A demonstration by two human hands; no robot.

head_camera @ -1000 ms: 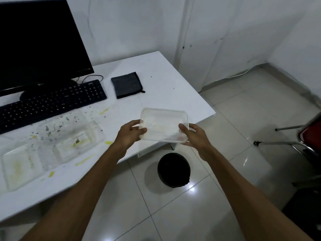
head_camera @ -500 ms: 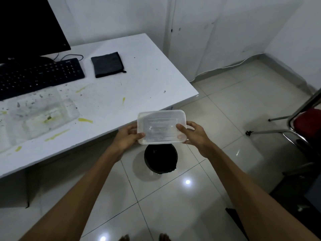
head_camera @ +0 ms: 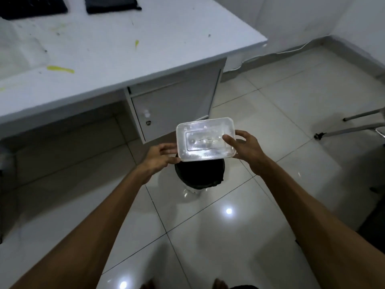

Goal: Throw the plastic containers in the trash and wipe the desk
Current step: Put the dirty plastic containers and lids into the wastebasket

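Observation:
I hold a clear plastic container (head_camera: 205,140) tilted directly above the black trash bin (head_camera: 200,176) on the floor. My right hand (head_camera: 248,150) grips its right end, thumb on top. My left hand (head_camera: 162,156) holds its left edge with thumb and fingertips. On the white desk (head_camera: 116,65) lie yellow smears (head_camera: 60,69) and dark specks. Another clear, dirty plastic container (head_camera: 20,53) sits blurred at the desk's left edge. A dark folded cloth (head_camera: 112,5) lies at the top of the desk.
A black keyboard (head_camera: 31,7) shows at the top left. Under the desk stands a white cabinet (head_camera: 173,109), just behind the bin. Metal chair legs (head_camera: 354,126) stand on the glossy tiles at the right. My bare toes show at the bottom edge.
Both hands carried the container off the desk edge and down over the bin. My view tilted downward, so the desk slid up and the monitor left the frame.

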